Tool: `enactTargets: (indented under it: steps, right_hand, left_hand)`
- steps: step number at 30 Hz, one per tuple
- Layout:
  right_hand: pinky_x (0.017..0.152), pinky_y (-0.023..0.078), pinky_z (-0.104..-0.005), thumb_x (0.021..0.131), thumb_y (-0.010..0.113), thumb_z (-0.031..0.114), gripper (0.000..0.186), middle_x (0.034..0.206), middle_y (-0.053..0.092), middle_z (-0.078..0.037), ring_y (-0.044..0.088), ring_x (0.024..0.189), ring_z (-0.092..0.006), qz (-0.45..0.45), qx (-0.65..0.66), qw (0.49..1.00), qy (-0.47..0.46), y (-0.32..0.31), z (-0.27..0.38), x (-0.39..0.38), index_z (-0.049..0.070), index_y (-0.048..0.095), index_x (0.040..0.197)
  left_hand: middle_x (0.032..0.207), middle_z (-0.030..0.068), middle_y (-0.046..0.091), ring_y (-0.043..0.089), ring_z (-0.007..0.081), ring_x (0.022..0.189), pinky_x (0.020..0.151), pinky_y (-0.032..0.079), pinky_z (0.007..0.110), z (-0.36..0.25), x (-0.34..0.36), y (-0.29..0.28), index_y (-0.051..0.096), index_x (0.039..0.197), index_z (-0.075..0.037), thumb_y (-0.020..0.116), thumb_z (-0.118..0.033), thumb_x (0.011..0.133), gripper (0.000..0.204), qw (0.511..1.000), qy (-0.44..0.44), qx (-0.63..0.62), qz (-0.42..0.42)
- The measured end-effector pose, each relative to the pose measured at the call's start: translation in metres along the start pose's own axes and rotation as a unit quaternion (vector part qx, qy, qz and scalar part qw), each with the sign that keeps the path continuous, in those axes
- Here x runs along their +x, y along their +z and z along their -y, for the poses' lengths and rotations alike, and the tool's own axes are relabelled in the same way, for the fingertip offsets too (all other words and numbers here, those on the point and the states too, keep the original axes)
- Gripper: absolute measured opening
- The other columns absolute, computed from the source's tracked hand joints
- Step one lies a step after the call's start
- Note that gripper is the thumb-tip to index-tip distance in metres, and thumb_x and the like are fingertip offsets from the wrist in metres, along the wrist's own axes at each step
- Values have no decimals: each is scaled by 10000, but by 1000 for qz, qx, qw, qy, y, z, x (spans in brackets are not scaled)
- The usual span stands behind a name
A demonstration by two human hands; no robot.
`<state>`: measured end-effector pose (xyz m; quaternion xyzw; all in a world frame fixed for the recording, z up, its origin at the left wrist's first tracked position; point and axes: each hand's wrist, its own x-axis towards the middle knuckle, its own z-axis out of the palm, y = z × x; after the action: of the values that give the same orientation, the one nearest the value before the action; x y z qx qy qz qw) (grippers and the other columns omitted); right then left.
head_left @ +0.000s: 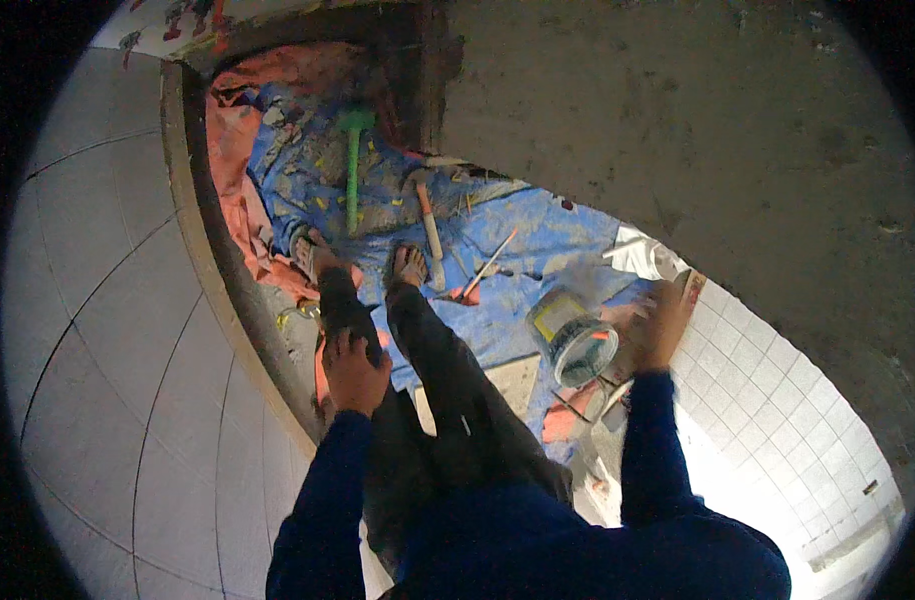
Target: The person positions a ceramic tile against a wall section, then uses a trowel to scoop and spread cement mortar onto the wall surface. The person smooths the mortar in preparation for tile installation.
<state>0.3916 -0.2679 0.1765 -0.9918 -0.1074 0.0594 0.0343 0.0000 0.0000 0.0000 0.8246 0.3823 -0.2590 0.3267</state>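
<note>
My left hand (355, 374) lies on my dark trouser leg near the knee, fingers spread and holding nothing. Out to the right, my right hand (667, 322) is raised beside the white tiled wall, above and right of a bucket (584, 352). Its fingers are blurred. A small reddish-brown piece with a pale edge (694, 288) shows at that hand, but whether I grip it is unclear. The bucket is grey with a yellow label, and something orange shows inside its mouth.
A blue tarp (507, 225) covers the floor, with an orange sheet (232, 140) at its edge. On it lie a green long-handled tool (353, 180), a wooden-handled hammer (430, 225) and a thin orange-tipped tool (489, 265). A pale board (517, 385) sits near my legs.
</note>
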Motion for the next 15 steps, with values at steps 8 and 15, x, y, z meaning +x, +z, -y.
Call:
enactTargets:
  steps: [8,15]
  right_hand:
    - [883,557,-563,1059,448,540,601,1448,479,-184,543,1287,-369,203,464,748,428,378,47,110,115,443,1484]
    - [991,534,-493,939,621,519,571,1427,619,-108,602,1289,-318,216,-269,913,-218,442,2,166,180,605,1397]
  left_hand:
    - [1357,196,577,527,411,1260,1112,387,565,9,-26,18,726,1104,-30,723,-440,833,491,999,-12,-25,-31]
    - [1334,166,603,569,401,1223,1033,459,560,8,-34,20,730,1087,-43,714,-465,835,492,1000,-30,-6,-4]
